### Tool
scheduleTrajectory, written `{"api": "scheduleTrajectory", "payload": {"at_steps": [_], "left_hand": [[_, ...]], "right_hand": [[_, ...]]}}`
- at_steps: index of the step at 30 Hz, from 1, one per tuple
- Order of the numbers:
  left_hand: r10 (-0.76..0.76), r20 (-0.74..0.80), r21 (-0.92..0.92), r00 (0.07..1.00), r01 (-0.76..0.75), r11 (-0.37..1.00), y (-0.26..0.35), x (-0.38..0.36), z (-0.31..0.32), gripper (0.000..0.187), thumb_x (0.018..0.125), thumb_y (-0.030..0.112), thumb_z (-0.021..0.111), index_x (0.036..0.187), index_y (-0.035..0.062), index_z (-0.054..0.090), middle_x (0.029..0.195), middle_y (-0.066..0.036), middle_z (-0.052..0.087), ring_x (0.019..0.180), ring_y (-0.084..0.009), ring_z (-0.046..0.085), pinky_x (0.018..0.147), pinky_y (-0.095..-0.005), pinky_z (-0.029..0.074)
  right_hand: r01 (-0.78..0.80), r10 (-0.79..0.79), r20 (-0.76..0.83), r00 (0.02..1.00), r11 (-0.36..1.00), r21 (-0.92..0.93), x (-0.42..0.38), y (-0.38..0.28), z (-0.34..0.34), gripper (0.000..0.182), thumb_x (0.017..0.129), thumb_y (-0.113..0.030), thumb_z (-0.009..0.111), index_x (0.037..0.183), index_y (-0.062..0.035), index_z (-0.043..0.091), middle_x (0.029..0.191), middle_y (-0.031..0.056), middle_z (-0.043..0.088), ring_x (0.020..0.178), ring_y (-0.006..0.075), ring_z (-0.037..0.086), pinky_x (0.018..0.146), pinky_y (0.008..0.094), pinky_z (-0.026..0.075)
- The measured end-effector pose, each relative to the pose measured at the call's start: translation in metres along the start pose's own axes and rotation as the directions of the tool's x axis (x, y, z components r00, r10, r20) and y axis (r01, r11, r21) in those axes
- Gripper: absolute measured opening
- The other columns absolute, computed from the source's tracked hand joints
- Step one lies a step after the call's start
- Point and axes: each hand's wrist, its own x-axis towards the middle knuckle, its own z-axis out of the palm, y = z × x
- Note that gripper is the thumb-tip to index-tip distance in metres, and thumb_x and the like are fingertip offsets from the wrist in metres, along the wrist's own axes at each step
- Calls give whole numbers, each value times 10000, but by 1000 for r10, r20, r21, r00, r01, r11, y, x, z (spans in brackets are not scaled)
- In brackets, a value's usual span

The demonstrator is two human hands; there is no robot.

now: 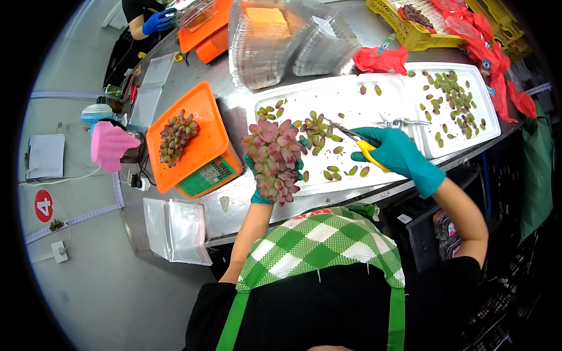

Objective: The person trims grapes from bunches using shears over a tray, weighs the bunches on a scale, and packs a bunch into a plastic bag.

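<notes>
A large bunch of reddish grapes (274, 155) rests in my left hand (260, 188), whose gloved fingers show behind and below it. My right hand (395, 153), in a teal glove, is closed on yellow-handled scissors (367, 153); their blades point left, over loose green grapes (316, 130) beside the bunch. Beneath is a white tray (374, 108) with scattered grapes. A second white tray (432, 146) on the right holds many loose grapes. On the orange scale (202, 137) at the left sits another dark bunch (178, 137).
Stacked clear containers (257, 55) stand behind the trays. Silver shears (401, 123) lie across the tray edges. A yellow crate (415, 36) and red bags (380, 60) are at the back right. Plastic bags (175, 228) lie front left. A co-worker's blue-gloved hand (158, 21) is at top left.
</notes>
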Motion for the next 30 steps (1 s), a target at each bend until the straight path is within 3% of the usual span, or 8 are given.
{"api": "scheduleTrajectory", "payload": {"at_steps": [6, 13, 15, 17, 21, 24, 26, 30], "left_hand": [[-41, 149, -65, 988, 51, 997, 1, 3, -1, 617, 854, 518, 354, 1303, 100, 298, 1296, -132, 365, 1151, -296, 416, 973, -417, 356], [-61, 114, -9, 992, 63, 998, -4, 4, 0, 628, 851, 530, 357, 1302, 95, 301, 1295, -134, 368, 1149, -295, 420, 976, -412, 355], [15, -58, 92, 998, -9, 996, -7, 3, 4, 688, 825, 564, 387, 1303, 78, 292, 1274, -138, 395, 1128, -288, 446, 959, -410, 379], [63, -254, 299, 965, 16, 954, -15, 6, 28, 701, 819, 566, 400, 1305, 73, 288, 1275, -140, 392, 1128, -281, 448, 955, -405, 384], [180, -357, 564, 917, 58, 823, -28, 10, 50, 694, 793, 434, 547, 1319, 79, 266, 1280, -120, 386, 1142, -243, 439, 953, -368, 388], [298, -243, 793, 923, 12, 609, -29, 19, 63, 763, 743, 279, 651, 1346, 88, 223, 1319, -96, 337, 1183, -204, 385, 972, -323, 357], [350, -143, 894, 926, -31, 447, -29, 22, 66, 792, 734, 259, 661, 1359, 97, 202, 1338, -92, 309, 1198, -198, 361, 986, -308, 332], [320, -262, 841, 910, 53, 538, -26, 24, 82, 724, 794, 311, 580, 1371, 126, 184, 1351, -86, 286, 1221, -199, 327, 999, -310, 302]], "right_hand": [[-160, 74, -211, 975, 889, -428, 5, 83, 77, 433, 706, -377, 649, 1016, -85, 572, 829, 115, 629, 730, 265, 616, 627, 358, 481], [-260, 289, -105, 951, 938, 228, -4, 71, 96, 533, 708, -383, 685, 1068, -34, 504, 869, 99, 614, 776, 217, 608, 678, 309, 476], [-140, 233, -41, 972, 706, 694, -2, 73, 107, 481, 773, -249, 658, 1156, -31, 466, 914, 86, 606, 813, 129, 578, 695, 242, 466], [28, 146, -124, 981, 533, 845, -5, 38, 94, 463, 796, -172, 628, 1201, -45, 444, 961, 75, 590, 858, 108, 555, 717, 223, 454], [364, -7, -376, 926, 268, 892, 7, -2, 105, 500, 824, -89, 582, 1282, -79, 383, 1019, 54, 549, 941, 81, 498, 794, 197, 424], [303, 180, -383, 906, 356, 884, 12, -14, 116, 466, 817, -85, 593, 1244, -34, 411, 966, 19, 538, 881, 71, 513, 775, 206, 445], [242, 173, -281, 944, 216, 946, 21, -5, 118, 401, 834, -131, 581, 1194, -22, 445, 968, 24, 542, 851, 80, 531, 755, 213, 459], [107, 58, -105, 993, -21, 994, 21, -2, 105, 371, 871, -189, 519, 1187, -18, 425, 1063, 73, 533, 937, 143, 545, 820, 266, 462]]}}
